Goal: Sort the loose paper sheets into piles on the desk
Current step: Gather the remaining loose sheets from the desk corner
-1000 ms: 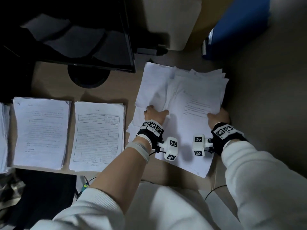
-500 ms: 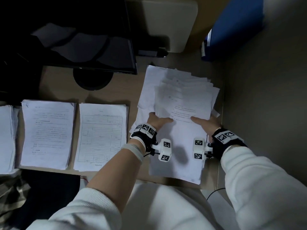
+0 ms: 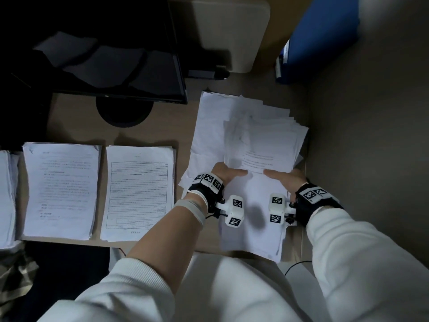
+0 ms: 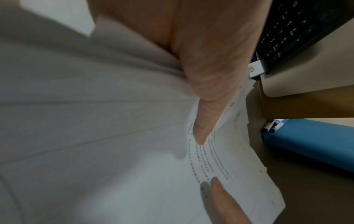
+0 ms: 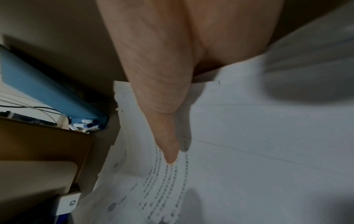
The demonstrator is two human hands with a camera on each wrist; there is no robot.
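Fingers of your left hand (image 3: 222,174) and right hand (image 3: 284,178) are hidden under the loose paper sheets (image 3: 253,145); only the thumbs show, lying flat on the top printed page. The left wrist view shows the left thumb (image 4: 203,121) pressed on lines of small print, with the tip of your right thumb at the lower edge of that picture. The right wrist view shows the right thumb (image 5: 168,142) on the same print. Each hand's grip is clamped on the near edge of a fanned bundle, thumb above, fingers below. The print is too blurred to read.

The bundle is thin white paper with uneven, stepped edges, resting on more sheets spread on the tabletop (image 3: 76,126) at your right front. To your left lie two squared piles: a form pile (image 3: 139,194) with ruled boxes, just beside a text pile (image 3: 60,189). A third pile (image 3: 7,198) is cut off at the picture's left edge.

A dark monitor (image 3: 111,63) stands behind on a round base. A blue folder (image 3: 322,36) stands at the far right, partly out of view; capped markers (image 5: 90,123) lie at its foot. The lighting is dim.
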